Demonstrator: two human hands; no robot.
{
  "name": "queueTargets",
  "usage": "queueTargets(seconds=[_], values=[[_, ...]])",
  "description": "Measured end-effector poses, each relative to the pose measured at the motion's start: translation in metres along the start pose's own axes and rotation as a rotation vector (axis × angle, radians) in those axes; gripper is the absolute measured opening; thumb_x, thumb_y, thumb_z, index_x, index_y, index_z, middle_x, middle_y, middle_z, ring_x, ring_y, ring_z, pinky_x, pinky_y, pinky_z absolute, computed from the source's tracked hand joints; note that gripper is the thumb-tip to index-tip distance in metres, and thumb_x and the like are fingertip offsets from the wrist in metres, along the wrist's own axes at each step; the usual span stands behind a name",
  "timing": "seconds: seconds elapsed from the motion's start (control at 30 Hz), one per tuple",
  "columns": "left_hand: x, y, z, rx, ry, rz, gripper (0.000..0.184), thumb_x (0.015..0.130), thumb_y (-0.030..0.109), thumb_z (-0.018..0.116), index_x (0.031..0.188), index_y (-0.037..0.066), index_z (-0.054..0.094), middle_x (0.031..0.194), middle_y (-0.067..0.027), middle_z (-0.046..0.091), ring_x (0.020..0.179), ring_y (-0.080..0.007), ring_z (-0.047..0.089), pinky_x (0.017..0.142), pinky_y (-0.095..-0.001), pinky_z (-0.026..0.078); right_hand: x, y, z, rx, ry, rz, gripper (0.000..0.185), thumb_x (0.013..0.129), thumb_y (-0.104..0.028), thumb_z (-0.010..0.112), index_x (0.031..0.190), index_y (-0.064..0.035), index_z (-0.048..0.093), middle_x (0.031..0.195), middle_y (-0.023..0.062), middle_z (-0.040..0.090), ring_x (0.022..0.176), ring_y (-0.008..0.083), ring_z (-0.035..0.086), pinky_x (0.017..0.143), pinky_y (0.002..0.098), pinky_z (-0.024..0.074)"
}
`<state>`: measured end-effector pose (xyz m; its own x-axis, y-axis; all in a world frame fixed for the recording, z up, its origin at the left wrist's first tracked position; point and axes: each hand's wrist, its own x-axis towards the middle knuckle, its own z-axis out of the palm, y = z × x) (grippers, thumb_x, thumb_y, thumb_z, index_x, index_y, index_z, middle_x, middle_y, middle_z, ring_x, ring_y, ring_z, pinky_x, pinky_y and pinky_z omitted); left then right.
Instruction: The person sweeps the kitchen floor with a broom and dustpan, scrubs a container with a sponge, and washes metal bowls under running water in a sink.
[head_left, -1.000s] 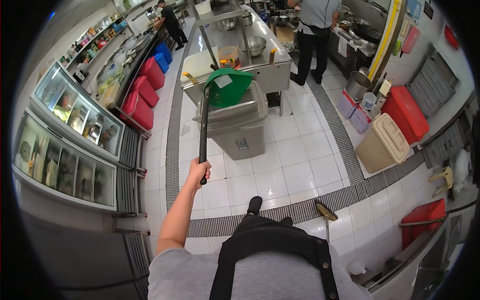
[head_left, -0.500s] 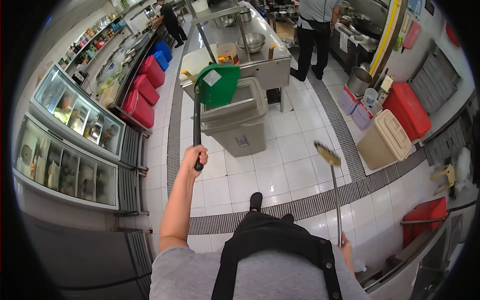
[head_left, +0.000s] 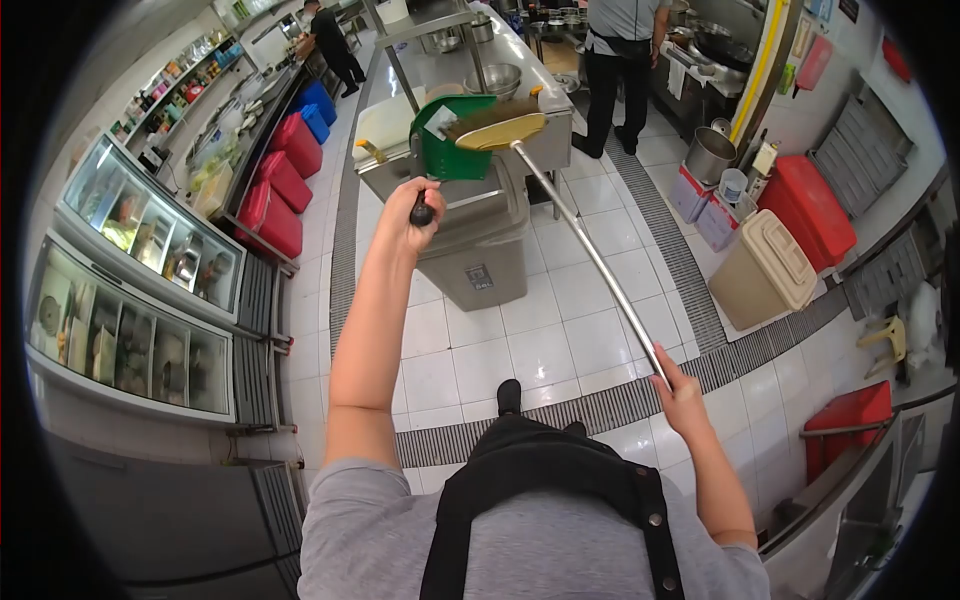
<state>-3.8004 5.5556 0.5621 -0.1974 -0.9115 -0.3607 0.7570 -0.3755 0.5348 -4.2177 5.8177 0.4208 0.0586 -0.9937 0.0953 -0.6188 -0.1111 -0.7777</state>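
My left hand [head_left: 416,212] is closed round the black handle of a green dustpan [head_left: 462,155], held up over the grey bin [head_left: 478,258]. In my right hand [head_left: 680,388] is the metal pole of a broom [head_left: 505,132], gripped near its lower end in view. The broom's yellow head is raised, its dark bristles lying over or against the dustpan's pan; whether they touch I cannot tell. Part of the bin's rim is hidden behind the dustpan and my left hand.
Behind the bin stands a steel table [head_left: 545,75] with metal bowls [head_left: 497,80]. Two people are farther off, one by the stove, one at the left counter. Red bins [head_left: 270,215] line the left; a beige lidded bin [head_left: 765,270] stands right. Drain grating [head_left: 590,410] crosses the floor.
The broom has swung up from low on the right to the dustpan, with my right hand raised into view. My left hand has moved up and forward, and the dustpan's angle has changed.
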Motion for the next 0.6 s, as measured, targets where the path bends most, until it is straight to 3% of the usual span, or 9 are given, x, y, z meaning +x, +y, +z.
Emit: queueTargets(seconds=[0.1,0.2,0.4,0.6], values=[[-0.001,-0.007,0.018,-0.091,-0.016,-0.023,0.013,0.086,-0.004,0.048,0.079,0.002,0.038,0.064,-0.0020,0.046,0.051,-0.0073,0.047,0.043,-0.0167,0.045,0.016,-0.010,0.028,-0.037,-0.041,0.022,0.056,0.088,-0.010,0.061,0.141,-0.0161,0.041,0.080,0.0223,0.063,0.070,0.0429,0.058,0.063,0.0414,0.0479],[-0.004,-0.011,0.032,-0.109,-0.059,-0.010,0.013,0.086,-0.003,0.049,0.081,0.001,0.038,0.065,-0.0032,0.045,0.052,-0.0086,0.048,0.043,-0.0174,0.046,0.019,-0.020,0.046,-0.130,-0.032,-0.009,0.059,0.088,-0.012,0.060,0.142,-0.0183,0.038,0.066,0.0186,0.058,0.064,0.0405,0.058,0.059,0.0458,0.0453],[0.003,-0.010,0.034,-0.050,-0.016,-0.001,0.014,0.085,-0.004,0.050,0.084,-0.001,0.036,0.069,-0.0054,0.046,0.054,-0.0105,0.050,0.046,-0.0190,0.048,0.012,-0.031,0.037,-0.268,0.032,-0.081,0.061,0.087,-0.015,0.061,0.143,-0.0213,0.036,0.068,0.0174,0.059,0.062,0.0367,0.060,0.058,0.0478,0.0465],[-0.016,-0.040,0.035,0.004,0.003,0.091,0.016,0.082,-0.006,0.050,0.083,0.001,0.036,0.067,-0.0043,0.045,0.052,-0.0093,0.049,0.043,-0.0185,0.046,0.031,-0.028,0.052,-0.343,0.000,-0.027,0.063,0.087,-0.014,0.060,0.144,-0.0252,0.034,0.071,0.0179,0.060,0.065,0.0388,0.060,0.061,0.0479,0.0478]])
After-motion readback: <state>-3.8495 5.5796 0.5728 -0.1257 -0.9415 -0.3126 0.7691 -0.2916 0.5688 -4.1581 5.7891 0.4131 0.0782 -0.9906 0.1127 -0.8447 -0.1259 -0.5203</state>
